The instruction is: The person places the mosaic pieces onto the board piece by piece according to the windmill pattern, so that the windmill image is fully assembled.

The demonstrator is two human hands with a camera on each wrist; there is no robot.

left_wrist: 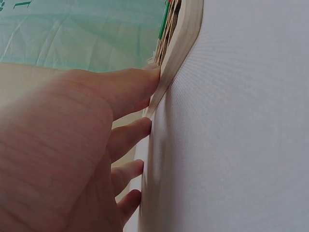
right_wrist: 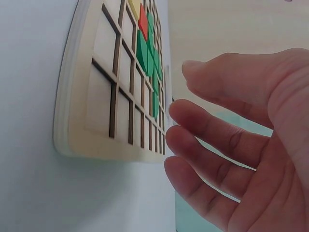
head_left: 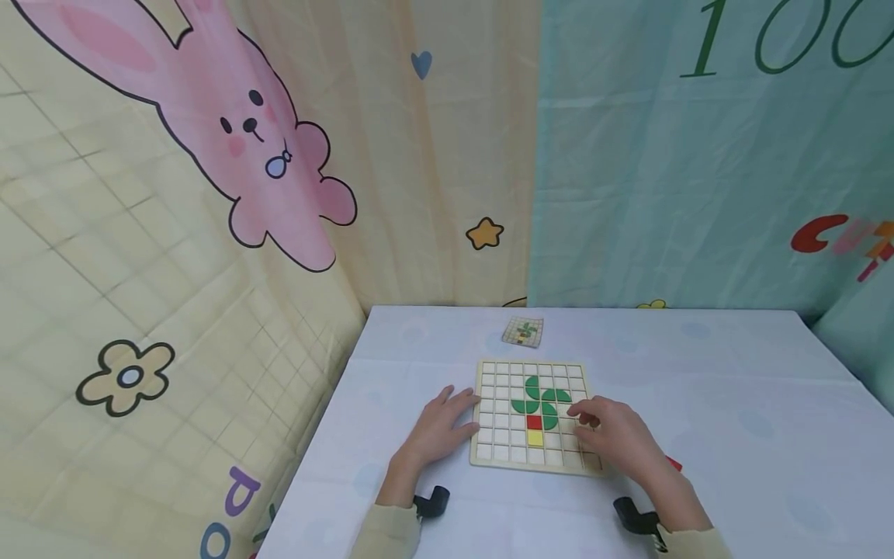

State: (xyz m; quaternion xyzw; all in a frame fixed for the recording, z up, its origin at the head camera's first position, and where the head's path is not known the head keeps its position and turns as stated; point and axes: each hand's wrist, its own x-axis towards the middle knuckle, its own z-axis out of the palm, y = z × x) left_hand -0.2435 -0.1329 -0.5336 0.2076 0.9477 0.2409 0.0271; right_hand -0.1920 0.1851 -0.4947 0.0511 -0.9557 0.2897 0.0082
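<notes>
A wooden grid board (head_left: 492, 435) lies on the table with green rounded pieces (head_left: 549, 417), a red square (head_left: 534, 422) and a yellow square (head_left: 535, 439) set in its cells. My left hand (head_left: 434, 432) rests at the board's left side; in the left wrist view its thumb and spread fingertips touch the board's edge (left_wrist: 179, 53). Over the board's right side hovers my right hand (head_left: 620, 436), its fingers loosely bent. The right wrist view shows nothing between the thumb and fingers of that hand (right_wrist: 285, 145), which are beside the grid (right_wrist: 102, 104).
A small card (head_left: 523, 332) with a printed grid picture lies behind the board. Partly hidden by the right wrist is a red piece (head_left: 674, 463) on the white tablecloth (head_left: 740, 388). Patterned curtains (head_left: 447, 155) hang behind the table and at its left.
</notes>
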